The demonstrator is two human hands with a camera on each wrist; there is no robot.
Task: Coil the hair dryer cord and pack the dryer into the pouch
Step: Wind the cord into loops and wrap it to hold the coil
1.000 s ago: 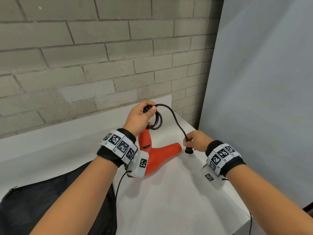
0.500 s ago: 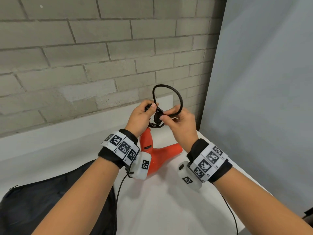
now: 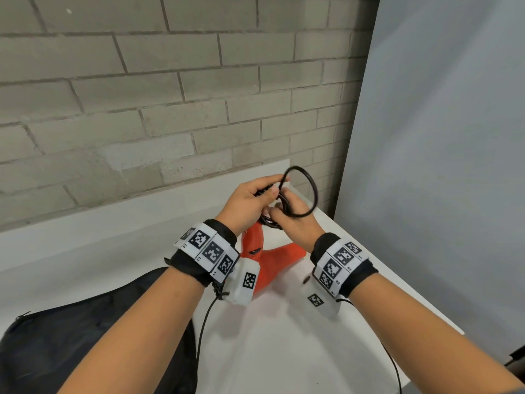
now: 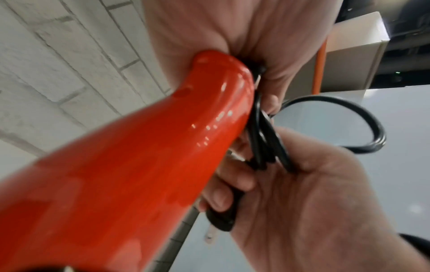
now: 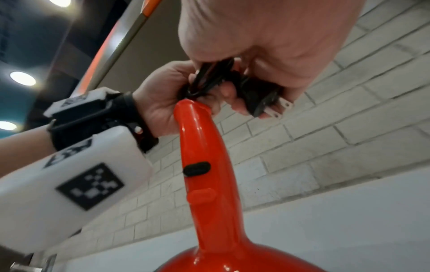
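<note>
Both hands meet at centre frame above the red hair dryer [image 3: 270,260]: the left hand [image 3: 247,203] clamps the coiled cord [image 3: 304,191] at the handle's top end, and the right hand [image 3: 292,223] pinches the plug [image 5: 260,103] against the loops. The handle points up toward the hands, its body on the white surface [image 3: 284,351]. The black pouch [image 3: 85,345] lies lower left, nearer the left hand.

From my remote seat I saw a glossy red dryer [image 3: 272,260], black cord [image 3: 308,191] (plug [image 5: 258,99] black too), black pouch [image 3: 85,351], white table [image 3: 284,351], grey brick wall [image 3: 142,95].
</note>
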